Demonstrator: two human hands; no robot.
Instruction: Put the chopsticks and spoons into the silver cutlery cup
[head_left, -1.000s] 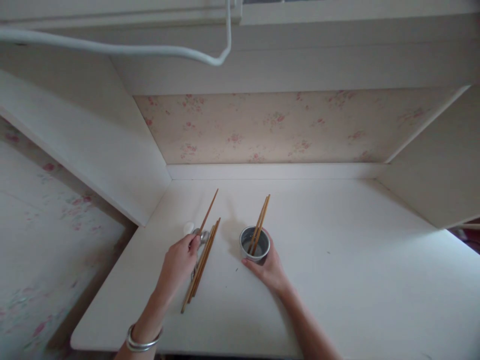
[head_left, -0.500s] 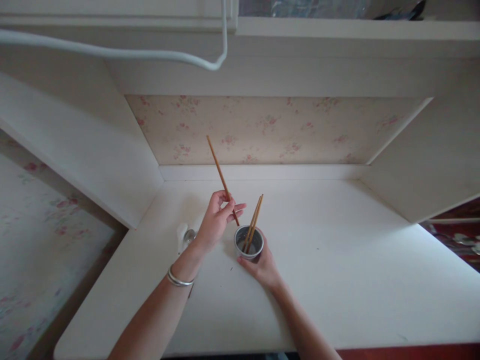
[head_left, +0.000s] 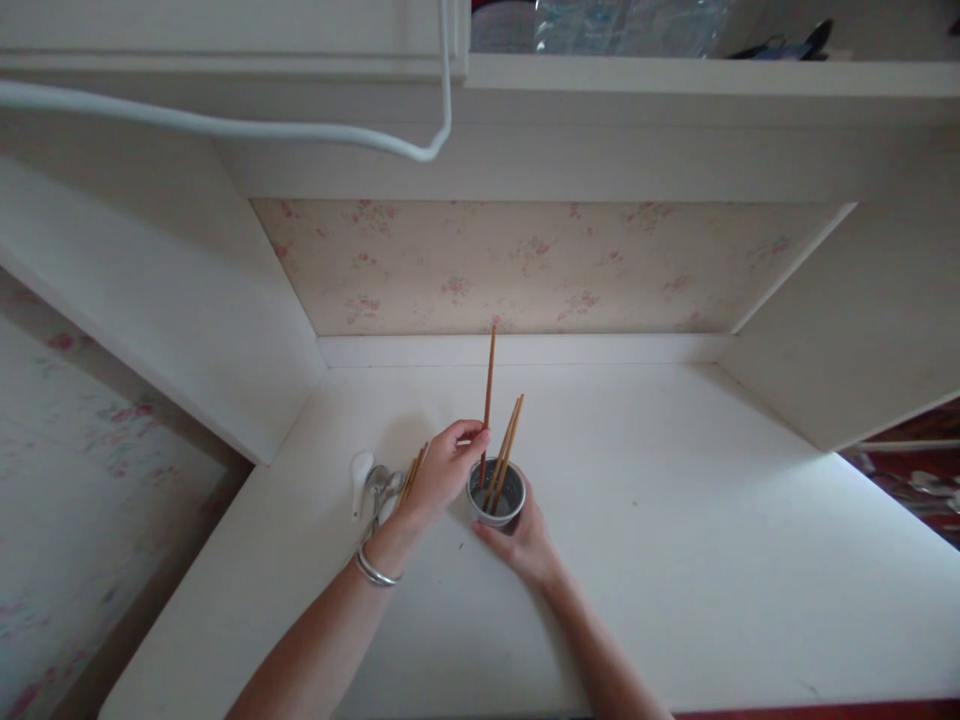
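Note:
Pinched in my left hand (head_left: 452, 468) is a wooden chopstick (head_left: 490, 380), nearly upright, its lower end inside the rim of a grey metal cup (head_left: 477, 506). My right hand (head_left: 531, 540) is wrapped round the cup's right side and steadies it on the white tabletop. Two lighter chopsticks (head_left: 510, 440) lean in the cup, pointing up and slightly right. Left of my left wrist lie a white spoon (head_left: 361, 475), metal spoons (head_left: 377, 478) and several more chopsticks (head_left: 413, 474), partly hidden by my forearm.
The white tabletop (head_left: 675, 560) runs back to a flowered wall panel (head_left: 592, 265), with side panels left and right. Overhead are a shelf (head_left: 675, 75) and a white bent rod (head_left: 300, 130). Patterned fabric (head_left: 922, 490) shows at the far right.
My left hand has moved right and down, bringing the chopstick from a leftward tilt above the rim to nearly upright with its tip in the cup. The right hand stays on the cup.

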